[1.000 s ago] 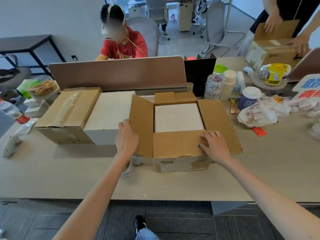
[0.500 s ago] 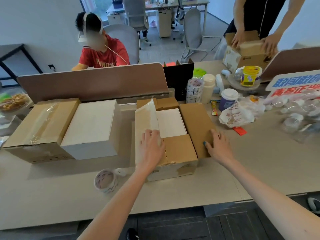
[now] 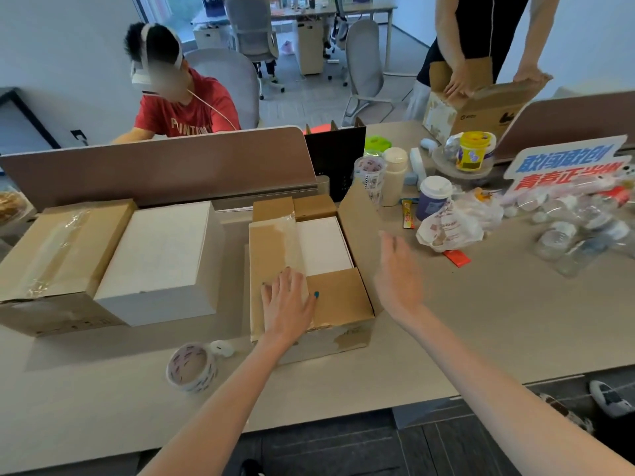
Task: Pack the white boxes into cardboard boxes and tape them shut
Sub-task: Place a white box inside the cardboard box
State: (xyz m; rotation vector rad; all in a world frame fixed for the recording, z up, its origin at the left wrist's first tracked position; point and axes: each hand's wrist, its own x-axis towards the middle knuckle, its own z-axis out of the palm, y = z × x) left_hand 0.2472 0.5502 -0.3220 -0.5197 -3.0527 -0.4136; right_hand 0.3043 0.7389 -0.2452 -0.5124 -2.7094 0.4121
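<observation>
An open-plan office: a long shared desk (image 3: 481, 321) split by low brown divider screens (image 3: 154, 166), grey swivel chairs (image 3: 252, 32) behind, another desk row (image 3: 357, 9) and a pedestal cabinet (image 3: 309, 46) at the back

Left hand (image 3: 287, 298) flat, pressing left flap down on open cardboard box (image 3: 338, 298). White box (image 3: 323, 245) inside, partly covered. Right hand (image 3: 398, 274) open, fingers straight, beside raised right flap (image 3: 359, 221). Tape roll (image 3: 192, 367) on table (image 3: 481, 321) near box front. Second white box (image 3: 165, 259) left, against taped carton (image 3: 58, 249).
</observation>
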